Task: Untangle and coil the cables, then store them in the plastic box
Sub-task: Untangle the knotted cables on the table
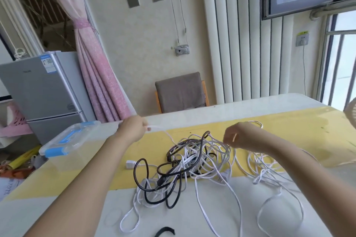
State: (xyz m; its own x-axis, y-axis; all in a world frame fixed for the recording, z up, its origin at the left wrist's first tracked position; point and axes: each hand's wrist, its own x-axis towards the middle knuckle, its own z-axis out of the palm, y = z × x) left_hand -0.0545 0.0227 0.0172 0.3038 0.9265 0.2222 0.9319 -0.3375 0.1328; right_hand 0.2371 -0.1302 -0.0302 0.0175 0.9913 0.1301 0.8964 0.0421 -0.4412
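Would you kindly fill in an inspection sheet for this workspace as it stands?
Surface: table, white top with a yellow strip.
Job's things: plastic box, lid on, at the far left corner; cable tangle mid-table.
Clutter: black strap at the near edge.
Grips: left hand pinches a white cable end; right hand pinches a strand of the tangle.
Cables: white and black cables intertwined; loose white heap to the right.
Surroundings: grey fridge, pink curtain, chair behind the table.
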